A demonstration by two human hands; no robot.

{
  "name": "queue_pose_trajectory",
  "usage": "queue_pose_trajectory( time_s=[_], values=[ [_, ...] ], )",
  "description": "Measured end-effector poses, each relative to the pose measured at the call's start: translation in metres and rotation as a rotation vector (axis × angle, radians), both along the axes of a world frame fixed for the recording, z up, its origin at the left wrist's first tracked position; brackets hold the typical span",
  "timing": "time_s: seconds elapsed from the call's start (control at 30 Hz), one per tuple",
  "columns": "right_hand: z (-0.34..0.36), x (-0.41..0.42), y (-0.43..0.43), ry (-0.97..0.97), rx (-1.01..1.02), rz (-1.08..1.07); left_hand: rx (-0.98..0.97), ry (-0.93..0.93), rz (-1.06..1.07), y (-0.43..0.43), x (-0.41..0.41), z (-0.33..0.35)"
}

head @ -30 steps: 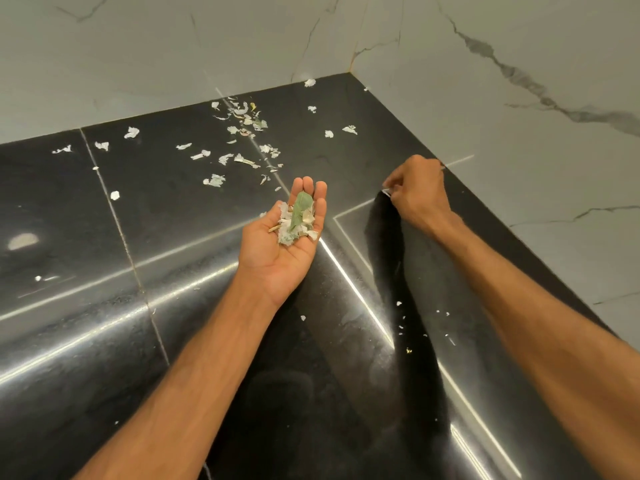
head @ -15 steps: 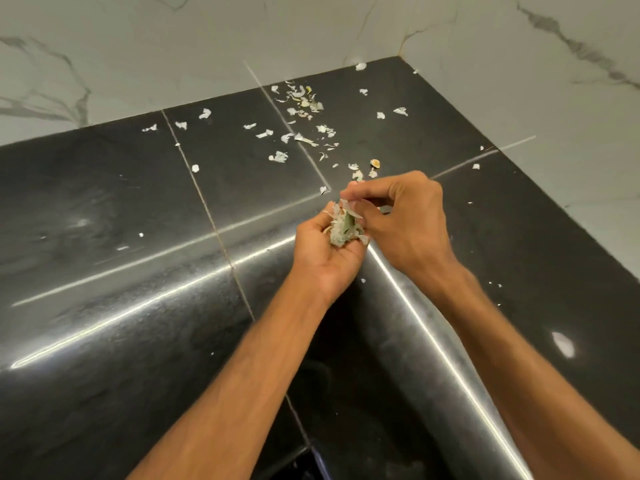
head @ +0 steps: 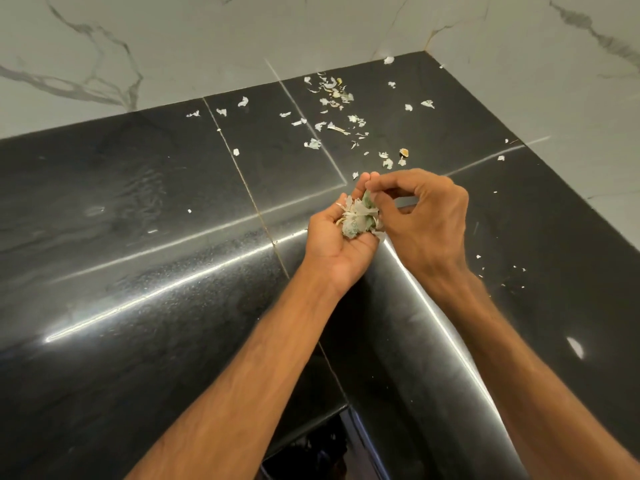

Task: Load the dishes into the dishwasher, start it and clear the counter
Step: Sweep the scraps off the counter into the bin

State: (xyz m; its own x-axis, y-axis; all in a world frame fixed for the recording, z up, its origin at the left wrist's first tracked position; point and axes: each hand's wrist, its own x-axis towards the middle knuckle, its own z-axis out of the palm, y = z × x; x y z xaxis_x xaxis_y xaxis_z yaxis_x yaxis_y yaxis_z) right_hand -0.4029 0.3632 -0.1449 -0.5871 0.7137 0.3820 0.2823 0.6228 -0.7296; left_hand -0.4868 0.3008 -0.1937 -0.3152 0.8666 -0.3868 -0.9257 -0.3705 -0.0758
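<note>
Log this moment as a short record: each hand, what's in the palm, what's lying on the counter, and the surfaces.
left hand: palm up, cupped, holds the scrap pile
scrap pile: whitish peel bits with a green piece, in the left palm
right hand: fingertips pinched together at the pile's top; cannot tell whether they hold a bit
loose scraps: scattered on the counter toward the back corner, a few small ones beside the right wrist
counter: glossy black stone
walls: white veined marble
</note>
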Motion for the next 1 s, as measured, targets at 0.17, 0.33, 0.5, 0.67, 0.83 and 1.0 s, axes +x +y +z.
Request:
queue_pose_trajectory(
  time_s=[0.17, 0.33, 0.5, 0.67, 0.83, 1.0],
  values=[
    [0.000, 0.006, -0.005, 0.123, -0.077, -0.115, 0.045, -0.012, -0.022, -0.012, -0.002, 0.004],
    [-0.015, 0.013, -0.004, 0.152, -0.124, -0.252, 0.061, -0.038, -0.006, -0.025, -0.008, 0.005],
    [-0.053, 0.009, 0.021, -0.049, -0.121, -0.313, 0.064, -0.069, 0.013, -0.033, -0.019, 0.005],
    [-0.069, -0.035, 0.090, -0.380, -0.135, -0.233, 0.051, -0.061, 0.032, -0.039, -0.029, 0.006],
    [-0.066, -0.086, 0.138, -0.667, -0.096, -0.131, 0.051, -0.072, 0.052, -0.038, -0.036, -0.001],
    [-0.082, -0.089, 0.091, -0.683, 0.154, -0.015, 0.059, -0.099, 0.064, -0.038, -0.043, -0.004]
  ],
)
